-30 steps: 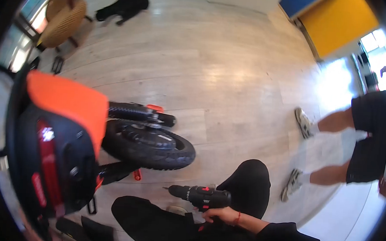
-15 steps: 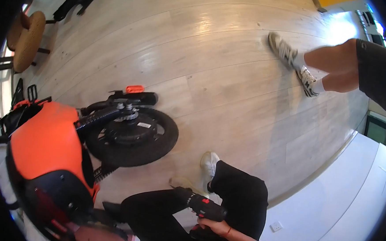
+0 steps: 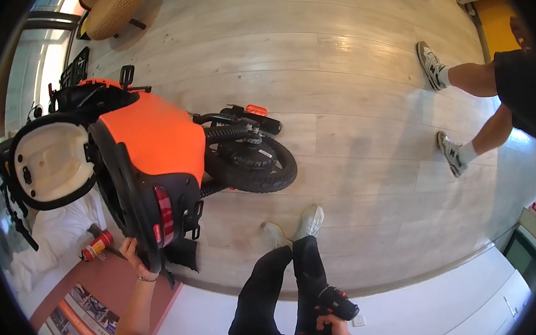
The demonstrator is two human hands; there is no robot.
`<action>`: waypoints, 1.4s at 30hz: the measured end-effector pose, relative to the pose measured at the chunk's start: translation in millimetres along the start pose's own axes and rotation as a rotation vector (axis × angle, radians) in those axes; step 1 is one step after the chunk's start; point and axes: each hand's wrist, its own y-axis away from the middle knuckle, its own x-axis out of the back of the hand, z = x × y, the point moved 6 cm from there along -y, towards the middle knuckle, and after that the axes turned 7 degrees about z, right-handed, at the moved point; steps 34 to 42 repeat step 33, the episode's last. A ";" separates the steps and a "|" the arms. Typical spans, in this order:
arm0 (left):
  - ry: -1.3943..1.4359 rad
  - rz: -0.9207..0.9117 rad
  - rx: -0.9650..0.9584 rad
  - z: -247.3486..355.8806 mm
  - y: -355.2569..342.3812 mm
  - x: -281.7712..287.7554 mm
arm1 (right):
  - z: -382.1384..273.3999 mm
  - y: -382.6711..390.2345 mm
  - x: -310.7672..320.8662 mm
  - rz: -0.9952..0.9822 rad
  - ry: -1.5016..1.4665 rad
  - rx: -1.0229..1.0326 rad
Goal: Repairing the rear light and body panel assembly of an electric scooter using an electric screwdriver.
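An orange and black electric scooter (image 3: 153,136) lies on its side at the left, its rear wheel (image 3: 284,171) toward the middle of the floor. My left hand (image 3: 132,256) is closed round the black edge of the scooter's tail, close to the red tail light (image 3: 163,216). Low in the view, my right hand (image 3: 333,328) grips a black and red cordless drill (image 3: 338,303) over my right leg. The drill's lower part is partly hidden by the hand and dark trousers.
Another person's legs and sneakers (image 3: 453,153) are at the right. A wicker chair (image 3: 115,11) stands far left. Beside the scooter are its raised seat with a cream underside (image 3: 53,160), a white cloth (image 3: 68,229), a red cylinder (image 3: 97,245) and a reddish board (image 3: 140,301).
The view has swung left, so the scooter appears farther right. My left hand has come into view on the scooter's tail. The other person's feet are farther apart. The drill stays in my right hand.
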 end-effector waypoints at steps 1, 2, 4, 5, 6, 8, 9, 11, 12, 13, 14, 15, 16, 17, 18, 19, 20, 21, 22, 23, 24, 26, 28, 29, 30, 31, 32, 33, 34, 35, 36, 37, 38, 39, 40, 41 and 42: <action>-0.014 -0.002 -0.002 3.6 -3.0 -0.3 | -1.2 -0.8 4.1 0.018 0.007 -0.009; 0.002 -0.005 -0.009 7.2 -5.6 -1.5 | -7.9 -4.1 5.4 -0.002 0.055 0.080; 0.006 -0.011 -0.031 14.2 -10.2 -3.0 | -2.5 -8.8 12.7 0.001 -0.156 -0.018; -0.024 -0.008 -0.017 15.8 -11.6 -3.2 | 2.5 -11.3 19.2 0.058 -0.211 -0.092; -0.015 -0.038 -0.020 17.9 -12.7 -4.8 | 4.6 -13.8 21.2 0.048 -0.290 -0.134; -0.032 -0.061 -0.035 20.5 -16.1 -5.2 | 3.4 -15.7 22.3 0.038 -0.377 -0.163; -0.080 -0.088 -0.039 21.6 -18.2 -6.1 | 0.6 -12.9 21.8 0.035 -0.375 -0.155; -0.109 -0.125 -0.031 25.2 -21.5 0.4 | -9.8 -4.1 17.2 0.045 -0.254 -0.120; -0.061 -0.133 -0.041 27.2 -25.8 2.2 | -20.3 -0.8 12.6 0.069 -0.162 -0.073; -0.019 -0.187 -0.004 27.7 -29.6 2.9 | -26.0 8.3 13.2 0.203 -0.123 -0.047; -0.001 -0.199 -0.013 30.0 -33.3 4.2 | -32.9 21.6 14.8 0.348 -0.097 0.001; -0.028 -0.130 -0.086 38.4 -36.8 8.2 | -35.4 29.9 3.0 0.329 -0.091 -0.014; -0.016 -0.088 -0.115 42.8 -39.7 11.6 | -36.9 45.4 -4.0 0.327 -0.095 -0.026; -0.007 -0.055 -0.121 46.4 -42.7 14.4 | -42.8 56.8 -13.0 0.268 -0.064 -0.006; -0.016 -0.046 -0.118 46.6 -44.2 15.0 | -43.2 69.0 -21.5 0.215 -0.042 0.021; -0.012 -0.044 -0.118 45.7 -43.0 16.5 | -39.0 75.5 -24.4 0.292 -0.009 0.031; 0.004 -0.047 -0.117 44.1 -41.4 16.6 | -33.3 79.5 -31.1 0.264 -0.026 0.030; 0.021 -0.038 -0.108 40.3 -38.8 17.3 | -25.8 85.1 -36.4 0.241 0.005 0.058; 0.033 -0.043 -0.102 37.5 -36.3 17.2 | -18.6 90.8 -43.1 0.217 0.039 0.091; 0.046 -0.044 -0.094 32.3 -34.3 19.4 | -8.1 96.2 -52.5 0.180 0.074 0.114; 0.053 -0.075 -0.072 29.2 -31.5 21.0 | 0.8 102.5 -57.5 0.186 0.137 0.154; 0.084 -0.121 -0.060 24.6 -27.1 22.9 | 26.4 111.8 -69.2 0.258 0.191 0.175; 0.116 -0.180 -0.026 22.2 -27.0 26.9 | 44.0 126.6 -91.8 0.147 0.291 0.230; 0.143 -0.163 0.003 21.0 -27.4 34.0 | 47.3 134.8 -98.9 0.204 0.413 0.298; 0.174 -0.198 0.037 21.3 -23.4 41.2 | 51.6 143.2 -106.3 0.240 0.523 0.337; 0.182 -0.194 0.057 23.8 -18.0 51.7 | 52.5 152.0 -111.6 0.261 0.623 0.412; 0.200 -0.128 0.120 25.0 -0.5 74.6 | 53.3 158.9 -119.6 0.275 0.714 0.482; 0.202 -0.066 0.161 24.1 19.5 97.9 | 54.1 165.7 -129.1 0.262 0.806 0.545; 0.202 -0.066 0.161 24.1 19.5 97.9 | 54.1 165.7 -129.1 0.262 0.806 0.545; 0.202 -0.066 0.161 24.1 19.5 97.9 | 54.1 165.7 -129.1 0.262 0.806 0.545; 0.202 -0.066 0.161 24.1 19.5 97.9 | 54.1 165.7 -129.1 0.262 0.806 0.545; 0.202 -0.066 0.161 24.1 19.5 97.9 | 54.1 165.7 -129.1 0.262 0.806 0.545; 0.202 -0.066 0.161 24.1 19.5 97.9 | 54.1 165.7 -129.1 0.262 0.806 0.545; 0.202 -0.066 0.161 24.1 19.5 97.9 | 54.1 165.7 -129.1 0.262 0.806 0.545; 0.202 -0.066 0.161 24.1 19.5 97.9 | 54.1 165.7 -129.1 0.262 0.806 0.545; 0.202 -0.066 0.161 24.1 19.5 97.9 | 54.1 165.7 -129.1 0.262 0.806 0.545; 0.202 -0.066 0.161 24.1 19.5 97.9 | 54.1 165.7 -129.1 0.262 0.806 0.545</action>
